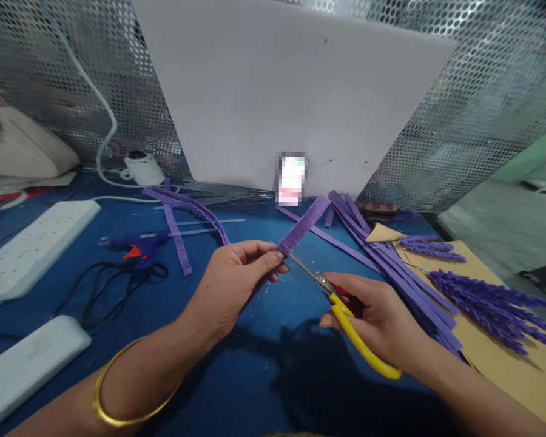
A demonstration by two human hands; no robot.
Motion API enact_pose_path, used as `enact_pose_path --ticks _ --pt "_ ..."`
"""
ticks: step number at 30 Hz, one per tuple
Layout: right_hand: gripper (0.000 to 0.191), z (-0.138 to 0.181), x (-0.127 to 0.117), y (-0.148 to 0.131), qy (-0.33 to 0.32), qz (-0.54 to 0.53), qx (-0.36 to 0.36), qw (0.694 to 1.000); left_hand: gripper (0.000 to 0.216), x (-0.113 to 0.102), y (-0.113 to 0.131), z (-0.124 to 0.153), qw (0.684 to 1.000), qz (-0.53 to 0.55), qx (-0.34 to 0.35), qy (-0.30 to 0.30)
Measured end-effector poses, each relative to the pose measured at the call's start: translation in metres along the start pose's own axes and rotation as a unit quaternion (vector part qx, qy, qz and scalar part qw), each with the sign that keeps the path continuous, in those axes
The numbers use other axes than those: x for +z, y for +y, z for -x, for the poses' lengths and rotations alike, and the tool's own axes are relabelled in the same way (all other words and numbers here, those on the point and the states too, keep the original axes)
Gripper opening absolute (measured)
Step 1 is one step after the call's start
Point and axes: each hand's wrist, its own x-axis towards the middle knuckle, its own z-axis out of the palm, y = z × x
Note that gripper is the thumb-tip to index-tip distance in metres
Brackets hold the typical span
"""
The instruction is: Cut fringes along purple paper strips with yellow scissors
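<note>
Between the thumb and fingers of my left hand [241, 279] is pinched a purple paper strip [304, 224], its free end slanting up to the right. Small cuts show along the strip's edge. My right hand [373, 309] grips yellow-handled scissors [359, 346], whose blades point up-left and meet the strip close to my left fingertips. Whether the blades are fully closed is hard to make out. A fringed purple strip [200, 212] curves across the table and runs behind my left hand.
Purple strips [391, 267] and purple flower sprigs [482, 297] on tan paper [528, 388] lie right. A blue glue gun [141, 246] with a black cord and white power strips [40, 243] are left. A phone [291, 179] leans on a white board [300, 91].
</note>
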Motion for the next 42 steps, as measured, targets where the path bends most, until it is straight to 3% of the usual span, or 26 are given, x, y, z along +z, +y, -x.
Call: enact_pose_path --ticks 12,29,42 --pt "0.039 -0.0004 0.0014 0.001 0.01 0.015 0.003 1.0 0.009 -0.0001 -0.001 0.0007 0.999 -0.023 0.035 -0.014" --pt "0.03 -0.0006 0.0 0.0029 -0.011 -0.02 -0.001 1.0 0.01 0.0007 -0.0019 0.0011 0.999 -0.019 0.02 -0.016" --pt "0.035 -0.0012 0.001 0.0018 -0.01 -0.024 0.008 1.0 0.009 0.0022 0.0008 0.0026 0.998 -0.042 0.037 -0.021"
